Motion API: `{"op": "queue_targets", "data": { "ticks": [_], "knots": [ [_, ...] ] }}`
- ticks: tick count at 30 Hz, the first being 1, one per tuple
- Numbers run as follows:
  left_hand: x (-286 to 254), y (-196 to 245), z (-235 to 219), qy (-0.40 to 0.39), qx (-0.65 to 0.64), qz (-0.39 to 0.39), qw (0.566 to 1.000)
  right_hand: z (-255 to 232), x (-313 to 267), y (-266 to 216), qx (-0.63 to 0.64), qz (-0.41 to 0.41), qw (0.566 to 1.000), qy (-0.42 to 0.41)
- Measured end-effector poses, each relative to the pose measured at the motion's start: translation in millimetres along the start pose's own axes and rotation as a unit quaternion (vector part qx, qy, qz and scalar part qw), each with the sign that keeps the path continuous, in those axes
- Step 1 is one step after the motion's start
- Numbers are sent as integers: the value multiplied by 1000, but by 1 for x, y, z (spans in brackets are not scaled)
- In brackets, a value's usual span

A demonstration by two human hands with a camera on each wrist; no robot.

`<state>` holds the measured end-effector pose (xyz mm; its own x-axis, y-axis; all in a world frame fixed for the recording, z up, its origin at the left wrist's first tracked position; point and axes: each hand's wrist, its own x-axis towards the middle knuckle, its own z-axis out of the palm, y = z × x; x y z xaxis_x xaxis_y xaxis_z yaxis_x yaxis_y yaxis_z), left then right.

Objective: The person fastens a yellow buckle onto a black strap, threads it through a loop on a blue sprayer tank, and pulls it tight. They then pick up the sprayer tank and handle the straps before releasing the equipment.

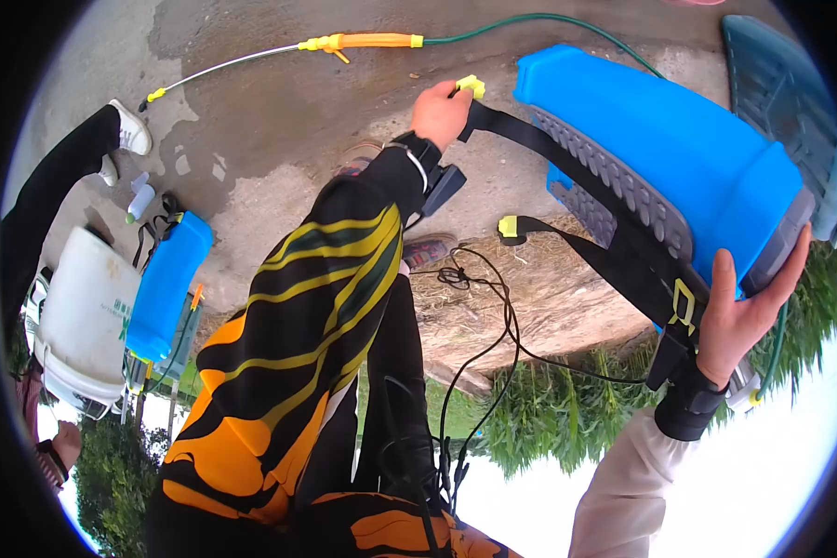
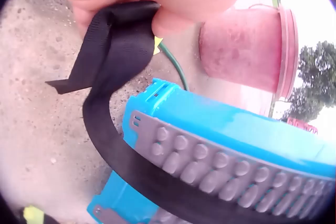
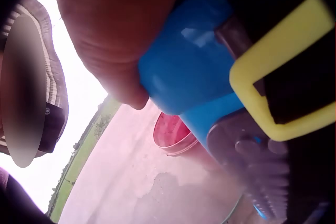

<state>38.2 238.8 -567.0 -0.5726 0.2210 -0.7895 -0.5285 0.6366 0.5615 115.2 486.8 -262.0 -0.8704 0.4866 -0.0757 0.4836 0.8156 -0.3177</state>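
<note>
A blue backpack sprayer tank (image 1: pixel 651 139) with a grey ribbed back panel (image 1: pixel 614 177) stands tilted at the right of the head view. My left hand (image 1: pixel 440 116) grips the end of one black shoulder strap (image 2: pixel 113 40) near its yellow clip (image 1: pixel 471 86), drawing it away from the tank. Against the tank's grey end, my right hand (image 1: pixel 739 321) rests with thumb and finger spread straight; its other fingers are hidden. Beside that wrist is a yellow buckle (image 1: pixel 684 302) on the strap. A second strap end with a yellow clip (image 1: pixel 508 227) hangs below.
A spray lance (image 1: pixel 344 42) on a green hose (image 1: pixel 530 17) lies on the concrete. Another blue sprayer (image 1: pixel 169 288) and a white tank (image 1: pixel 88 307) stand left, near a person's white shoe (image 1: pixel 132 128). Black cables (image 1: pixel 507 321) dangle before me. A reddish bucket (image 2: pixel 241 50) stands behind the tank.
</note>
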Motion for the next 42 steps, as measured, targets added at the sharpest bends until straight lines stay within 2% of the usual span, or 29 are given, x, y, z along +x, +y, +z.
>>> {"op": "queue_targets", "data": {
  "ticks": [1,2,5,9,10,13,17,20,23,26,28,30,34,37,39,42],
  "knots": [
    [9,0,8,-6,16,-8,1000,0,0,1,9,6,1000,-2],
    [17,-3,16,6,53,29,998,1,0,2,18,12,1000,-4],
    [44,-10,36,-6,133,39,990,3,-4,4,39,11,999,-11],
    [76,-27,56,-30,172,49,983,7,-8,-1,54,10,999,-4],
    [81,-26,61,-42,142,26,989,7,-6,0,51,11,999,-4],
    [93,-18,74,-52,130,74,987,8,-8,4,72,24,997,-2],
    [92,-6,89,-58,164,64,983,5,-5,5,40,15,999,-9],
    [92,-5,91,-63,56,35,996,5,-5,4,46,14,999,-9],
    [91,11,86,-86,38,-2,996,8,-7,4,60,3,998,-4],
    [99,19,83,-137,165,13,977,9,-10,5,59,-7,998,-3],
    [112,5,84,-175,236,78,953,8,-10,4,50,-2,999,-2],
    [116,1,80,-210,273,119,931,6,-7,2,40,17,999,-3],
    [109,19,68,-264,344,168,885,-1,2,9,14,36,999,-7],
    [100,29,70,-245,212,34,945,-2,8,17,52,69,996,0],
    [79,53,65,-201,72,-100,972,0,10,19,31,50,998,4],
    [77,41,66,-170,186,41,967,2,10,13,21,43,999,1]
  ]
}}
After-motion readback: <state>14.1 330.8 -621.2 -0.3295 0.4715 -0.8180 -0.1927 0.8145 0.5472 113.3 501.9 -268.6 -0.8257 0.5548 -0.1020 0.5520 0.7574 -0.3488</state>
